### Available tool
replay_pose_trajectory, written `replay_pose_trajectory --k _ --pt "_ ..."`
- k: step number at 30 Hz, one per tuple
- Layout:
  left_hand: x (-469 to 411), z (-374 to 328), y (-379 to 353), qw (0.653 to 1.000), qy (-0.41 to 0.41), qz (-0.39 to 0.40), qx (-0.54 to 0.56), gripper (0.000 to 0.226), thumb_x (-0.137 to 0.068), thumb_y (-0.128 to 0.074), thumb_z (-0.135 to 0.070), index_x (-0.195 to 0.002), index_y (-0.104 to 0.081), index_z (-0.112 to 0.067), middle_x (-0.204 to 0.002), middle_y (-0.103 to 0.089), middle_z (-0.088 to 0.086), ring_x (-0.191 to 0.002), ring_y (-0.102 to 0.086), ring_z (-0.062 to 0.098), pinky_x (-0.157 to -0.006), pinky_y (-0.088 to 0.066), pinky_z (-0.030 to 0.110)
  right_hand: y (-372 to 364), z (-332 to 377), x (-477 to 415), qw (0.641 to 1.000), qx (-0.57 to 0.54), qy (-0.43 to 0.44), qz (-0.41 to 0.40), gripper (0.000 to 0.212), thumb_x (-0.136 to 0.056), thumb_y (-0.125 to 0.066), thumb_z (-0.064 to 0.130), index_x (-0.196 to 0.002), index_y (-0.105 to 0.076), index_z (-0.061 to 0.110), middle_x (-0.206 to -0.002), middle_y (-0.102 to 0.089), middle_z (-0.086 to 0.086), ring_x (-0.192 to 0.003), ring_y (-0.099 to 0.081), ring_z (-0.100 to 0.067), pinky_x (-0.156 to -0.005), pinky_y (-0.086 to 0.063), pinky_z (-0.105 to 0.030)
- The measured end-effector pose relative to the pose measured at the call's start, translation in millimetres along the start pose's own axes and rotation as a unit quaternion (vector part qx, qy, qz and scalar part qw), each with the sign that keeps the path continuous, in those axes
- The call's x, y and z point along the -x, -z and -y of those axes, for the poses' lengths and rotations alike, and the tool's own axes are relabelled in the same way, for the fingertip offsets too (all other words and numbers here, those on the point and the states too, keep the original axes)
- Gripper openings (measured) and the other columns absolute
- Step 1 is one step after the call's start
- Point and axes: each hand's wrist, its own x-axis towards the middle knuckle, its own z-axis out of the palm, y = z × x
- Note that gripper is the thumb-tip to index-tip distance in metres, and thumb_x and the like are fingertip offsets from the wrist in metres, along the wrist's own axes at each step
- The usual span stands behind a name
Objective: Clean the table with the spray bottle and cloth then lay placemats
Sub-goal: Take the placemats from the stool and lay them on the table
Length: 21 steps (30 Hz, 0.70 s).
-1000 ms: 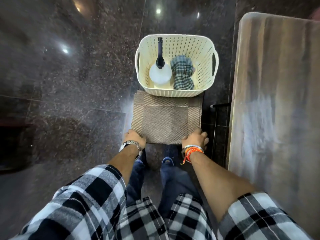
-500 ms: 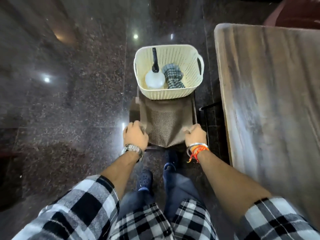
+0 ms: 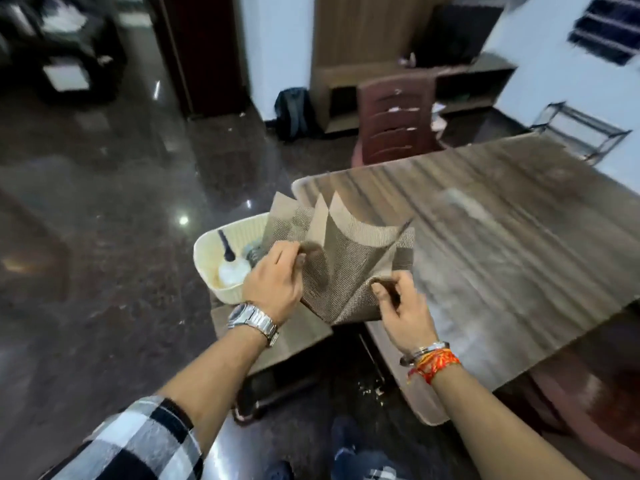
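Both forearms reach forward. Left hand (image 3: pixel 277 278) and right hand (image 3: pixel 398 299), fingers curled, each pinch a near corner of the brown placemats (image 3: pixel 343 258), which fan upward over the table's (image 3: pixel 502 237) near-left edge. Spray bottle (image 3: pixel 232 268) stands in the cream basket (image 3: pixel 207 258) at left.

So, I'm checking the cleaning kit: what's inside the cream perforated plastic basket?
A white spray bottle with a black nozzle sits in the basket, with a sliver of grey cloth beside it. The left hand and brown woven placemats cover the rest.
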Motion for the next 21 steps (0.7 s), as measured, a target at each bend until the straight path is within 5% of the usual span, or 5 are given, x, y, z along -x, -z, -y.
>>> replay_pose_trajectory --k 4,6,9,13,21 --pt "-50 -43 -8 0.999 0.022 0.024 0.038 0.038 -0.097 -0.037 -0.04 -0.116 -0.06 -0.015 -0.11 -0.069 0.016 -0.089 -0.068 0.044 -0.069 -0.052 0.047 64 -13 -11 0.989 -0.066 -0.036 -0.125 0.014 -0.092 -0.057 0.029 -0.091 -0.049 0.04 -0.078 -0.063 0.01 -0.072 -0.059 -0.004 -0.068 -0.045 -0.021" --pt "-72 -66 -18 0.996 0.042 0.007 0.08 0.032 -0.1 -0.041 -0.036 -0.111 -0.061 -0.014 -0.106 -0.07 0.014 -0.091 -0.067 0.042 -0.073 -0.053 0.046 95 -28 -14 0.975 -0.094 -0.072 -0.189 0.017 -0.094 -0.056 0.023 -0.092 -0.05 0.039 -0.086 -0.063 0.011 -0.081 -0.059 0.0 -0.078 -0.045 -0.02" --pt "-103 -106 -42 0.989 0.072 -0.006 0.127 0.019 -0.105 -0.048 -0.025 -0.107 -0.058 -0.008 -0.089 -0.065 0.013 -0.09 -0.065 0.043 -0.075 -0.048 0.043 136 -53 -19 0.951 -0.116 -0.114 -0.264 0.01 -0.094 -0.054 0.026 -0.09 -0.045 0.029 -0.076 -0.058 0.012 -0.069 -0.054 0.001 -0.072 -0.044 -0.033" --pt "-130 -166 -103 0.994 0.037 0.028 0.103 0.015 -0.105 -0.049 -0.027 -0.103 -0.053 -0.013 -0.079 -0.066 0.014 -0.086 -0.067 0.043 -0.071 -0.047 0.043 192 -97 -20 0.94 -0.039 -0.158 -0.301 0.011 -0.095 -0.054 0.023 -0.093 -0.043 0.02 -0.078 -0.057 0.012 -0.074 -0.056 -0.018 -0.067 -0.037 -0.028" --pt "-174 -285 -244 0.991 -0.034 0.123 0.039 0.025 -0.105 -0.042 -0.042 -0.113 -0.054 -0.022 -0.105 -0.07 0.009 -0.095 -0.068 0.038 -0.074 -0.053 0.045 270 -210 -23 0.883 -0.028 -0.29 -0.368 0.015 -0.094 -0.053 0.016 -0.104 -0.048 0.005 -0.089 -0.067 -0.022 -0.081 -0.063 -0.043 -0.06 -0.032 -0.03"
